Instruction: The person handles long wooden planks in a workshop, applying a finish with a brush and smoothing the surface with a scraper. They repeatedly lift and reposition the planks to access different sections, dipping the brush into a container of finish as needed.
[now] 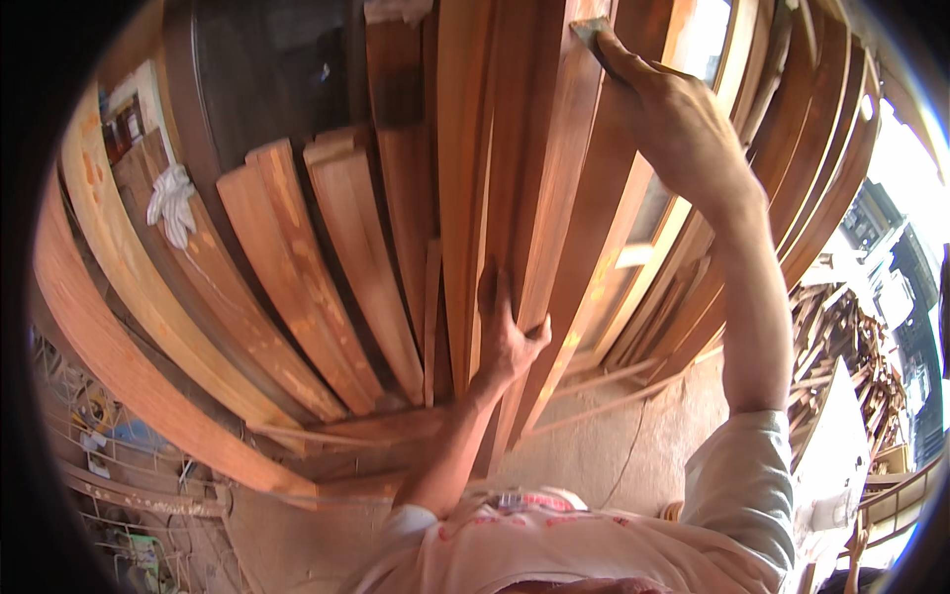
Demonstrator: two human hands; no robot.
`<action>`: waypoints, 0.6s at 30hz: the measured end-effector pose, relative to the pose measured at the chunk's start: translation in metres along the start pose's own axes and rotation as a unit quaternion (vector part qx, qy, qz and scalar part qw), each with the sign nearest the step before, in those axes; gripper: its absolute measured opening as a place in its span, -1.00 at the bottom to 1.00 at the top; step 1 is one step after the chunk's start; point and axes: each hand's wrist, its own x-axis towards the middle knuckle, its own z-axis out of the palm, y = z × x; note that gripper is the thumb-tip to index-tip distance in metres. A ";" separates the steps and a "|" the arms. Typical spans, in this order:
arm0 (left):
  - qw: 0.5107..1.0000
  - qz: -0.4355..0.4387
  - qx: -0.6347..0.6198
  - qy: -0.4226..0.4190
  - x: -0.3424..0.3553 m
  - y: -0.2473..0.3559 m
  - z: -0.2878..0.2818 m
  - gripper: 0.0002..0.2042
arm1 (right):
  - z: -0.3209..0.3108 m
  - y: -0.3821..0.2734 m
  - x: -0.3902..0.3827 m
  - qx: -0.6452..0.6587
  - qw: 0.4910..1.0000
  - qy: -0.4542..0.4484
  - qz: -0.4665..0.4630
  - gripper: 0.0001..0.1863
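A long reddish-brown wooden board stands upright in front of me, and its top runs out of view. Low on it is my left hand, closed around the board with the thumb on its right side and the fingers reaching up the left. My right hand is raised high at the right, its arm stretched upward. Between its fingers is a small flat grey-green piece, like folded sandpaper, against the upper part of the same board. The fingers' undersides are hidden.
Several planks lean side by side at the left, with a white glove hanging on one. More curved-looking boards stand at the right. A heap of wood scraps lies beyond the concrete floor. Wire racks stand lower left.
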 end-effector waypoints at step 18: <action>0.993 0.040 -0.106 -0.024 0.069 0.012 -0.035 -0.01 | 0.160 -0.049 -0.402 0.504 0.649 -0.257 0.509 -0.50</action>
